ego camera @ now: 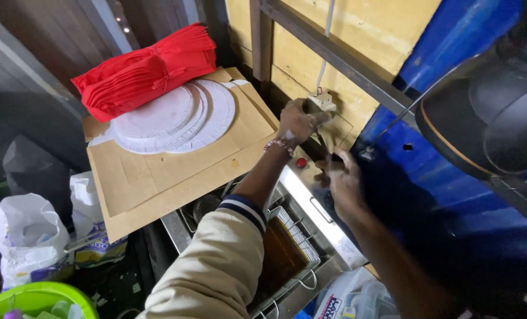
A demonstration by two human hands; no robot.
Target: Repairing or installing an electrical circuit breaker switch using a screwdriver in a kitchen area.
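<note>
Yellow plywood wall behind a steel fryer (325, 227), left hand (296, 121) closed around a beige wall socket (320, 103), right hand (341, 180) just below it curled on a dark plug, grip unclear, red button (300, 162) between hands, white paper plates (174, 118) and red bags (148, 71) far left.

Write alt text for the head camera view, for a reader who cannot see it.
Seen from above, the left hand grips a wall socket on a yellow board while the right hand rests near a deep fryer full of oil. Beside them, white paper plates and folded red bags lie on cardboard.
</note>
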